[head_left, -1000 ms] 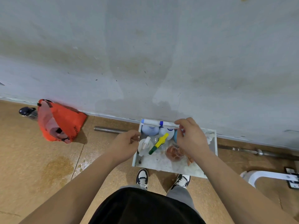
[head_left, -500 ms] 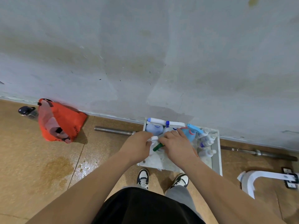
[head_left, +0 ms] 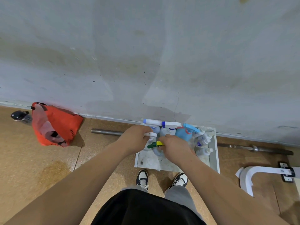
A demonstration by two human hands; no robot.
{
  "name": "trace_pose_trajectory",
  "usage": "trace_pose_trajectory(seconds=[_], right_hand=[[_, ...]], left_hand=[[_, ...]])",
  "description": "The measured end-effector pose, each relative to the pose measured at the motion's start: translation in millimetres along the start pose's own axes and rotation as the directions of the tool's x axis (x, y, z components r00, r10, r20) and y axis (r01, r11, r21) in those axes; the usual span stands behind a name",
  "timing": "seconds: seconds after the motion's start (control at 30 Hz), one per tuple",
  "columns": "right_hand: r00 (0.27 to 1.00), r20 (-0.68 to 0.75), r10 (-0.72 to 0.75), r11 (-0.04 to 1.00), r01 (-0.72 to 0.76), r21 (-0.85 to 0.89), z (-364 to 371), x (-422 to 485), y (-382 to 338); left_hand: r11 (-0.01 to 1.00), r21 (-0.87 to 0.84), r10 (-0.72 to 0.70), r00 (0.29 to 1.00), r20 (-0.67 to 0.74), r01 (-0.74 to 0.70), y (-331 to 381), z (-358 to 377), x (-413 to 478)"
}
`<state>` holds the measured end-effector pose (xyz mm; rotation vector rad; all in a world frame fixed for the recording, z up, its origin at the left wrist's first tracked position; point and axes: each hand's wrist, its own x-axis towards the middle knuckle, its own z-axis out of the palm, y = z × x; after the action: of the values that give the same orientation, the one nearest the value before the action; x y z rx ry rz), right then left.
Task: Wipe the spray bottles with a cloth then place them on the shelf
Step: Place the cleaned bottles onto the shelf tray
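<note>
white sprayer head [head_left: 151, 134], pinched in the curled left hand [head_left: 138, 138]; the right hand [head_left: 176, 147] curls over a green-yellow nozzle [head_left: 155, 144], grip partly hidden. crowding looks risky: lifting either bottle could topple the blue bottle [head_left: 182, 136] just beyond the right knuckles. both held bottles stand between the hands, on the shelf [head_left: 214, 153] against the wall [head_left: 146, 62].

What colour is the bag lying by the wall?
The bag is orange-red, clearest in the head view.
</note>
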<state>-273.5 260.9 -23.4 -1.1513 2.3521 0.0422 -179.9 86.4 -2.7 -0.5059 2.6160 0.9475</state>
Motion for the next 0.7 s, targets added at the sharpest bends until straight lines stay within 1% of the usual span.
trace_pose_trajectory(seconds=[0.07, 0.13, 0.3, 0.47, 0.6, 0.7], right_hand=[[1.000, 0.013, 0.017, 1.000, -0.017, -0.005, -0.8, 3.1, -0.4], [1.000, -0.005, 0.014, 1.000, -0.014, -0.018, 0.6, 3.2, -1.0], [0.999, -0.044, 0.026, 0.999, -0.027, -0.036, 5.3, -3.6, 5.7], [0.998, -0.061, 0.028, 0.999, -0.031, -0.043, 3.2, -3.7, 12.8], [0.997, -0.080, 0.006, 0.998, -0.011, -0.057, 5.3, -7.2, 14.3], [0.995, -0.098, 0.019, 0.998, -0.025, -0.060, 3.8, -4.7, 16.9]], left_hand=[[1.000, -0.019, 0.008, 1.000, -0.017, -0.008, 1.1, 1.1, 2.7], [1.000, -0.031, -0.002, 1.000, -0.026, 0.001, 2.2, 0.5, 5.1], [0.999, -0.006, -0.038, 0.999, -0.031, 0.038, -4.4, -2.0, 4.4], [0.999, 0.036, -0.014, 1.000, 0.000, 0.014, -4.9, -2.1, 0.4], [0.999, 0.038, -0.014, 0.999, -0.033, 0.015, -7.8, -1.2, -0.9], [0.998, 0.064, -0.007, 1.000, -0.024, 0.008, -5.8, -0.6, -0.7]])
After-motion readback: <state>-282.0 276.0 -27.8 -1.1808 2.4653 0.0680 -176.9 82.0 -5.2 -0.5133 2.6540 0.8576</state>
